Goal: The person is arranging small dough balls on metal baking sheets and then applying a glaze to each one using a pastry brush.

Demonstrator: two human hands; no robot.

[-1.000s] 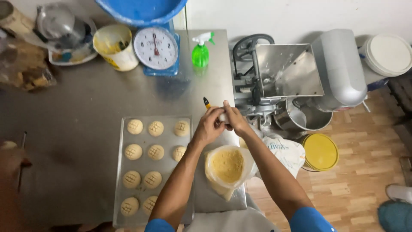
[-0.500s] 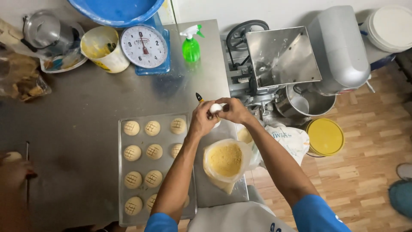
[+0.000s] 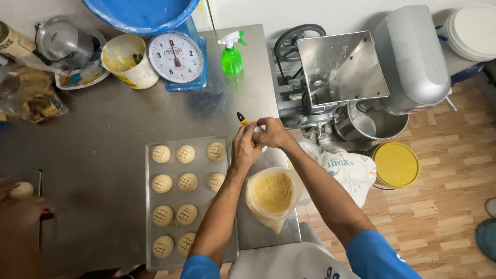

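Steel counter fills the left and middle of the view. Grey mixer and steel hopper machine stand off its right edge over the wood floor. Blue bowl sits on the dial scale at the back edge. Baking tray lies near the front edge, just left of the arms, with eleven cross-scored dough rounds in three columns. Clear bag of yellow crumb sits open at the front right corner, just beside the tray.

Left hand and right hand meet above the tray's back right corner, fingers curled and pressed together around a small pale dough piece; it is mostly hidden. An orange-handled tool sticks out from behind the hands; cannot tell which hand grips it. Another person's hand is at the left edge by a pale ball.

Risks, as judgement: the crumb bag stands close under the right forearm, so an elbow drop could tip it off the corner; the tool tip could nick a finger, given the tight grip.

Packages: green spray bottle with white trigger, back edge; cream tub with yellow smears, back left; white printed sack with blue lettering below the right edge; yellow round lid on the floor.
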